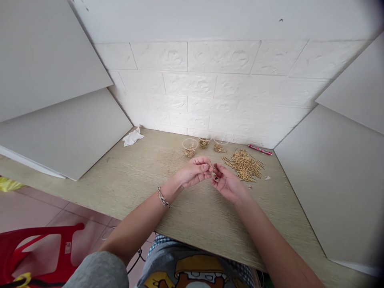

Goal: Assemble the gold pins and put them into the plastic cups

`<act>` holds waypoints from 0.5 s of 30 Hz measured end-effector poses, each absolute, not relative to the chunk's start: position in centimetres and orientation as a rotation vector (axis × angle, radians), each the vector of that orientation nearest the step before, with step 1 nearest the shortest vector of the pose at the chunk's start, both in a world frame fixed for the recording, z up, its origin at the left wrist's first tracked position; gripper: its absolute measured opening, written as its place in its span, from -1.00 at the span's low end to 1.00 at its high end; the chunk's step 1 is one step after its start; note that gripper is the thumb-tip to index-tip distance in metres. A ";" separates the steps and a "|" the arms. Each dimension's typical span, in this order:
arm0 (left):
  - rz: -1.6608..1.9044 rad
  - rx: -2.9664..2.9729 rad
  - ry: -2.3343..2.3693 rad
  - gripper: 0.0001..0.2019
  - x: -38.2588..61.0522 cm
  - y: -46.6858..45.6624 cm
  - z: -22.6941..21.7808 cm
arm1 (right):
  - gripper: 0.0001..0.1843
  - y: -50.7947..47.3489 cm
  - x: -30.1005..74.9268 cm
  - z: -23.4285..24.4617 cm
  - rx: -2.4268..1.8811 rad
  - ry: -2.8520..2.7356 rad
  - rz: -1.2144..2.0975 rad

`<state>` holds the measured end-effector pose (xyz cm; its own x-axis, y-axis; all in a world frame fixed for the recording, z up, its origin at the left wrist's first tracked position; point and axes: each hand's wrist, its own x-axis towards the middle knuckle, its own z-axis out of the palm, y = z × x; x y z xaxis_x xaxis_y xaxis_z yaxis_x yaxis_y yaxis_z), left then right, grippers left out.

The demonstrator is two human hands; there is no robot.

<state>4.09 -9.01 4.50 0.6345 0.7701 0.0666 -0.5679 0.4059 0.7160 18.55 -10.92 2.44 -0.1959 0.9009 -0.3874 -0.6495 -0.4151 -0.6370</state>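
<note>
Where the fingertips meet, a tiny gold-coloured piece (214,167) shows

The left hand (195,173) has thumb and forefinger clamped on it; the right hand (227,185) has its fingertips just beside, their grip too small to tell. Beyond the right hand, gold-coloured pins (246,165) lie in a loose pile on the table (135,172); clear cups (190,139) of small parts (189,152) stand behind, a red tube (260,150) near the wall (237,60).
</note>
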 end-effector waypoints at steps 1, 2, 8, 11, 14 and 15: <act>0.860 0.777 0.297 -0.80 4.1 -9.0 4.5 | -0.84 -10.9 18.5 2.5 -0.891 -0.407 1.818; 0.862 0.776 0.297 -0.80 4.1 -9.0 4.5 | -0.84 -10.9 18.5 2.5 -0.890 -0.406 1.819; 0.856 0.752 0.284 -0.83 4.0 -9.1 4.6 | -0.84 -10.9 18.5 2.4 -0.894 -0.412 1.818; 0.837 0.696 0.258 -0.80 4.0 -9.2 4.7 | -0.86 -10.9 18.5 2.4 -0.885 -0.421 1.828; 0.821 0.651 0.234 -0.77 3.9 -9.3 4.8 | -0.86 -10.9 18.5 2.3 -0.886 -0.421 1.825; 0.813 0.644 0.231 -0.76 3.9 -9.3 4.8 | -0.85 -10.9 18.5 2.3 -0.886 -0.421 1.822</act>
<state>3.94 -9.35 4.78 0.6754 0.7359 0.0479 -0.6007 0.5114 0.6145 18.52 -10.88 2.27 -0.2074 0.9021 -0.3784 -0.6444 -0.4170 -0.6410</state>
